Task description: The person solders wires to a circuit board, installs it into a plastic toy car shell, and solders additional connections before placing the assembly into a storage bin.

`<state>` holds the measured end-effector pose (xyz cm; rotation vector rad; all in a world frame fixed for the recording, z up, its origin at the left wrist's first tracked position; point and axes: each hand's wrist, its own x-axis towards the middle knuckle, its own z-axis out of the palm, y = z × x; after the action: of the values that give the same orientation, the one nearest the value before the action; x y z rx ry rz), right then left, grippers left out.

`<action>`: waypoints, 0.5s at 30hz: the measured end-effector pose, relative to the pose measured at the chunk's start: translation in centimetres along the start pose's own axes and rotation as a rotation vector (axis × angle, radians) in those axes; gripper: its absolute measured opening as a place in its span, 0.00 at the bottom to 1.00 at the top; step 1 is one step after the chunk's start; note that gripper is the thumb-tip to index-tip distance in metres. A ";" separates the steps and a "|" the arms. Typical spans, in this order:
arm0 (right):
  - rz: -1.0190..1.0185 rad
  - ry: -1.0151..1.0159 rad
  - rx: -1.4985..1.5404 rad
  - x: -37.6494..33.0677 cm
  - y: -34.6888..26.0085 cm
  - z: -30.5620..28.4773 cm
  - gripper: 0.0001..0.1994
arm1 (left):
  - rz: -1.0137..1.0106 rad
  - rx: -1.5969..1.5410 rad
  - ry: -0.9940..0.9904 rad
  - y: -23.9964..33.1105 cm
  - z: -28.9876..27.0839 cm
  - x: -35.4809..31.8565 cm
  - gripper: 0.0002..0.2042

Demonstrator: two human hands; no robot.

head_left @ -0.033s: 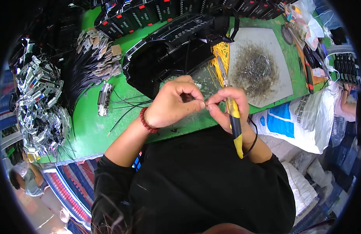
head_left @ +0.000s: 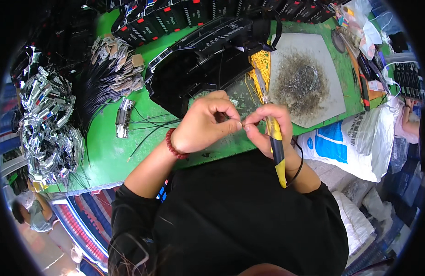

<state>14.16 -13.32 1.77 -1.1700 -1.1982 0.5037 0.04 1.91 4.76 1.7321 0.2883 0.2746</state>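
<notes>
1 soldering iron (head_left: 278,156) in right hand (head_left: 285,123)

White-and-blue sack (head_left: 366,149) at right; striped fabric (head_left: 86,221) at lower left; another person (head_left: 40,218) farther left.

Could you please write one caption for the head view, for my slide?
Left hand and right hand nearly touching above a green table, the right holding a yellow-and-black tool.
</notes>
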 end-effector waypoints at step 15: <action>0.378 0.164 0.053 -2.9 0.2 -3.6 0.35 | 0.008 0.640 0.291 -2.5 2.7 -0.2 0.05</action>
<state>16.42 -17.17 0.60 -1.3715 -0.8203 0.7033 0.70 -0.23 1.82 2.3238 0.6323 0.4786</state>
